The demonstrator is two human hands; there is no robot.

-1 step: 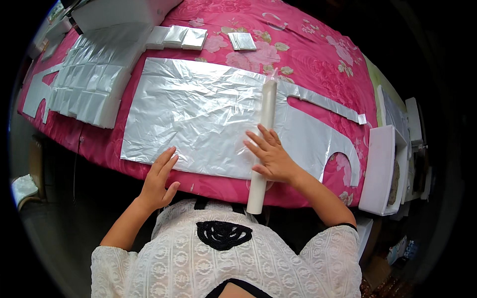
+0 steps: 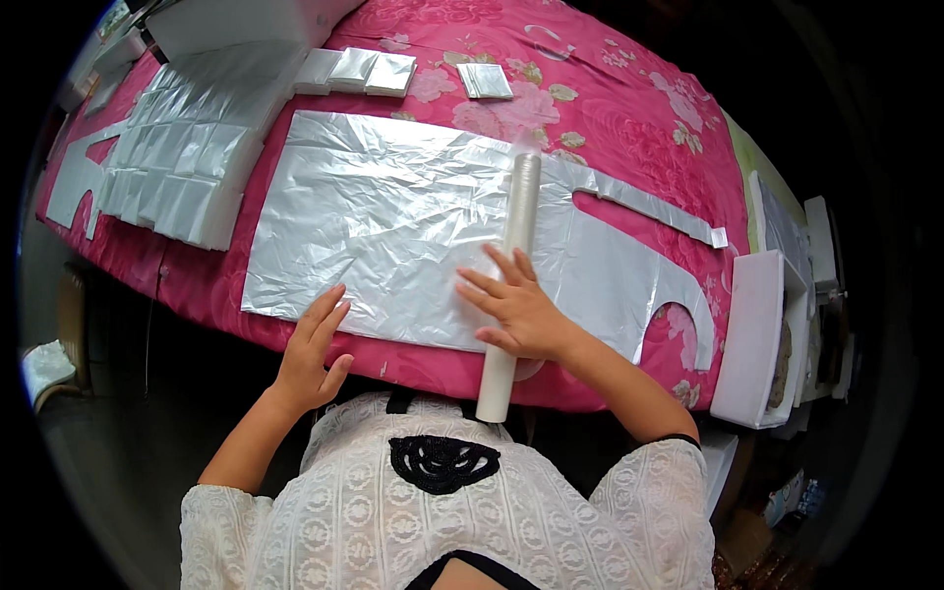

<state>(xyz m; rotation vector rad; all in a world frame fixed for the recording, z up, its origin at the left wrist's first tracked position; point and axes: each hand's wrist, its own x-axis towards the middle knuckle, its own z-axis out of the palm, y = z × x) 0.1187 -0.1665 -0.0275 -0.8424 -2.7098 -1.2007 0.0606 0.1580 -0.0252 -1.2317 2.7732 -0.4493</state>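
A thin, silvery-white plastic apron (image 2: 383,226) lies spread flat and wrinkled, its cut-out curves and strap at the right end. Across it rests a long white roll (image 2: 522,202), its near end jutting past the table edge toward me. My right hand (image 2: 519,313) lies on the roll with the fingers spread, pressing from above rather than wrapping round it. At the apron's near edge, my left hand (image 2: 311,359) is open with fingers stretched, the fingertips at the plastic and nothing held.
Rows of folded plastic packets (image 2: 177,187) are stacked at the left, beside a white box (image 2: 231,25). More folded packets (image 2: 369,73) and a small separate pile (image 2: 485,82) lie at the back. A pink floral cloth (image 2: 629,108) covers the table. A white foam box (image 2: 747,339) stands right.
The white roll has shifted slightly left over the apron, with my right hand moving along on it. My left hand has hardly moved.
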